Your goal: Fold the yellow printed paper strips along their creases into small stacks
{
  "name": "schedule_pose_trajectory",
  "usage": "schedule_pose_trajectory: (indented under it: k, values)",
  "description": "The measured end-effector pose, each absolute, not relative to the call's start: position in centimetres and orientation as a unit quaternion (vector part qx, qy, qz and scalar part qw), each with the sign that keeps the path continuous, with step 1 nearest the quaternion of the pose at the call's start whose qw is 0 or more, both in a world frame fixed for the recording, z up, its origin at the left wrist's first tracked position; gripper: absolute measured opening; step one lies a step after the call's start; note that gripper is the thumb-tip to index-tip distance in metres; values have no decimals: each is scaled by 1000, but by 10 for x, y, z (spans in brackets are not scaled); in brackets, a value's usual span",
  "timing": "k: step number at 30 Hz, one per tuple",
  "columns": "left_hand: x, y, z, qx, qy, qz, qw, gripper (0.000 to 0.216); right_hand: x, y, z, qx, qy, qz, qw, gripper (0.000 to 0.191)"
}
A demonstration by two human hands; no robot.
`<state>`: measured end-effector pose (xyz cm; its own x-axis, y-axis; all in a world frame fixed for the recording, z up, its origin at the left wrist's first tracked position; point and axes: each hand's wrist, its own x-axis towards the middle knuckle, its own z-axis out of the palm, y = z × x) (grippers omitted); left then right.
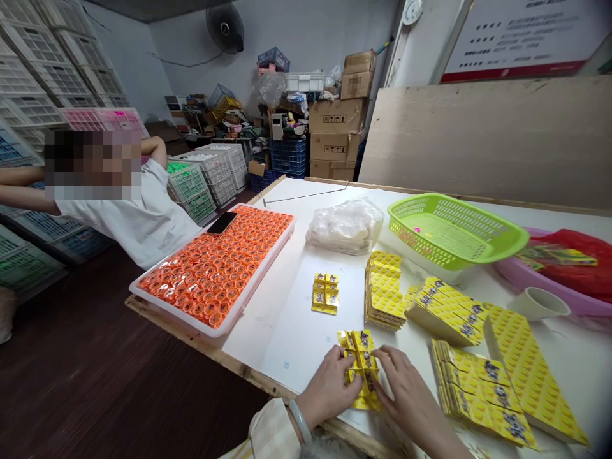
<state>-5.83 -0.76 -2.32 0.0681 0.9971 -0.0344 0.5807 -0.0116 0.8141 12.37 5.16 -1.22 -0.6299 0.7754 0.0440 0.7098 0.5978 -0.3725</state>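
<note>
At worktop's near edge, my left hand (329, 386) and right hand (406, 395) press curled fingers on one yellow carton blank (359, 370) | one folded piece (326, 292) lies done mid-worktop | flat stacks (385, 290) remain unfolded, I judge.

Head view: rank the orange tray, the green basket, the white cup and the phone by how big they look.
1. Orange tray, by far the largest.
2. Green basket.
3 and 4. White cup and phone look about alike; the phone lies farther off, so their order is unsure.
</note>
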Motion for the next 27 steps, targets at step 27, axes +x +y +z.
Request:
schedule_pose_trajectory:
  k: [27]
  values:
    - [-57, 5, -59, 752, 594, 227, 172, 53, 106, 55, -30, -330, -933, 140, 17, 61]
